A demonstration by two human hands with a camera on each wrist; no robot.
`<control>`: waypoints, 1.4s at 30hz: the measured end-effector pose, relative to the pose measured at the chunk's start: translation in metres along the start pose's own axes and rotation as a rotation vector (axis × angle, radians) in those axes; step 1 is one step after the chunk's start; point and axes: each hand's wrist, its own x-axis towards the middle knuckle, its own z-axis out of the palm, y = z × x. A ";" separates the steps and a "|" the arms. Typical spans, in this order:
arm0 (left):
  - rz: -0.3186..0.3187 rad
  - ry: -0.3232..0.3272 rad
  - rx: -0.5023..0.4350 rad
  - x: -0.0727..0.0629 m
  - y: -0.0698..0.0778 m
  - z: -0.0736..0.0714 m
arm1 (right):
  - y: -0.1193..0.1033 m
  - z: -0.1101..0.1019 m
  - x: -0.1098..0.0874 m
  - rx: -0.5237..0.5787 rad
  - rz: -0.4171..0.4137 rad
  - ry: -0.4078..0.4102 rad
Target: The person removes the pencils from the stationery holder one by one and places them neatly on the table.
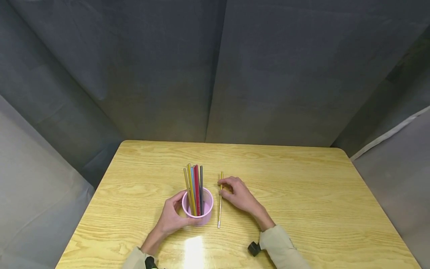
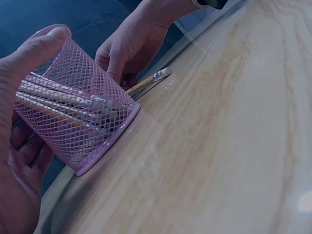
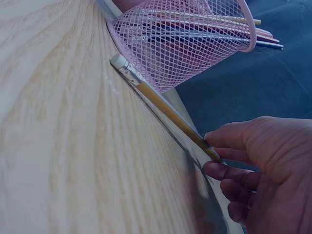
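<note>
A pink mesh pencil cup stands on the table with several pencils leaning in it, among them yellow, red, blue and black ones. My left hand grips the cup from its left side, thumb over the near rim in the left wrist view. To the right of the cup, a yellow pencil with a white eraser lies along the table, eraser end toward me. My right hand pinches this pencil between thumb and fingers, toward its far end.
The wood-grain table reaches out on both sides of the hands. Dark grey curtains hang behind it, with lighter cloth at the left. A small black device sits at the right sleeve cuff.
</note>
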 end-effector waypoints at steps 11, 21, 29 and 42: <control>0.001 -0.001 -0.003 -0.001 -0.001 0.000 | -0.002 0.003 -0.002 -0.036 -0.037 0.010; -0.008 0.003 -0.002 -0.001 -0.001 -0.001 | -0.007 0.005 -0.003 -0.080 -0.050 0.024; -0.008 0.006 -0.003 -0.002 0.000 0.001 | -0.029 -0.009 -0.009 -0.114 -0.070 0.000; 0.007 0.003 -0.008 0.000 -0.001 0.001 | -0.023 -0.003 -0.007 -0.110 -0.081 0.029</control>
